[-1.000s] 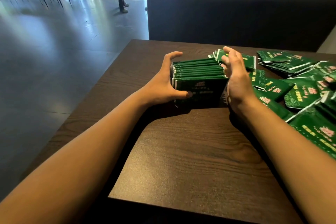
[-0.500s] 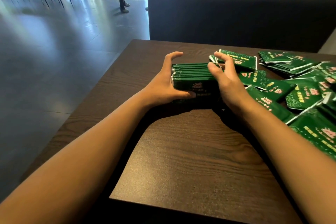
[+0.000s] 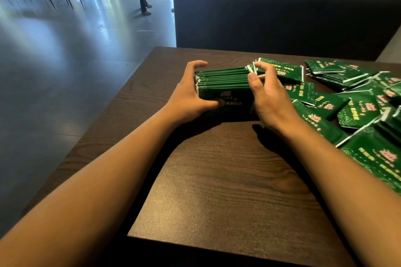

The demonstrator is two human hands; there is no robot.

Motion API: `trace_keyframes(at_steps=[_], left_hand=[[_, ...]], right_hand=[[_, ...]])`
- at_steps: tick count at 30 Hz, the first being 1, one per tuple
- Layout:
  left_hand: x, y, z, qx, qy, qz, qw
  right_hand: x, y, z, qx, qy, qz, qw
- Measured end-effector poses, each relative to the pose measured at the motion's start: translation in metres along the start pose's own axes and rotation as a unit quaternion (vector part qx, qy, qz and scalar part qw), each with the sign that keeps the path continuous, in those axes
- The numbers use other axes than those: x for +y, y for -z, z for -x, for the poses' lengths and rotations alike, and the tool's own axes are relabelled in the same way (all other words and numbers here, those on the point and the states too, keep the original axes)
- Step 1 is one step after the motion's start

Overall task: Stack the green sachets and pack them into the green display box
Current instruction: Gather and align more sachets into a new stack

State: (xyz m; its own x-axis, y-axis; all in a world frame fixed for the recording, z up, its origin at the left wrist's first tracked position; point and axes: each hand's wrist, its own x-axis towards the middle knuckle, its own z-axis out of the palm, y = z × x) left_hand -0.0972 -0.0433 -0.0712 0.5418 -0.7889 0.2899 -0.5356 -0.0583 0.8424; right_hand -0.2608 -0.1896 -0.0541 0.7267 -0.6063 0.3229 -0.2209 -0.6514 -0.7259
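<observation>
1. The green display box sits mid-frame on the brown table, full of upright green sachets.
2. The left hand grips the box's left end.
3. The right hand curls round its right end.
4. Loose sachets lie at the right.

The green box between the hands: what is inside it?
The green display box holds green sachets standing on edge in a row; only their top edges show. The left hand grips it. Box walls hide the rest.
</observation>
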Motion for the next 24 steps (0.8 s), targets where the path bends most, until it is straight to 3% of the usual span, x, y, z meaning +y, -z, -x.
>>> trace_keyframes(at_steps=[5,7,10,14,18,24], left_hand=[[-0.003,-0.001,-0.002,0.038,0.011,-0.010,0.999],[-0.004,-0.001,-0.002,0.040,0.010,-0.013,0.999],[-0.003,-0.002,-0.002,0.042,0.011,-0.017,0.999],[-0.002,-0.002,-0.001,0.035,0.014,-0.014,0.999],[-0.001,-0.002,-0.002,0.036,0.018,-0.013,0.999],[-0.005,-0.002,-0.003,0.070,0.018,-0.019,0.997]], right_hand=[[-0.004,0.019,-0.004,0.157,0.034,0.167,0.973],[-0.003,0.029,-0.006,0.114,-0.011,0.287,0.951],[-0.003,0.036,-0.005,-0.031,-0.134,0.391,0.910],[-0.002,0.038,-0.004,-0.100,-0.184,0.403,0.891],[-0.008,0.028,0.000,-0.137,-0.145,0.411,0.890],[-0.013,0.006,0.004,-0.122,-0.014,0.280,0.952]])
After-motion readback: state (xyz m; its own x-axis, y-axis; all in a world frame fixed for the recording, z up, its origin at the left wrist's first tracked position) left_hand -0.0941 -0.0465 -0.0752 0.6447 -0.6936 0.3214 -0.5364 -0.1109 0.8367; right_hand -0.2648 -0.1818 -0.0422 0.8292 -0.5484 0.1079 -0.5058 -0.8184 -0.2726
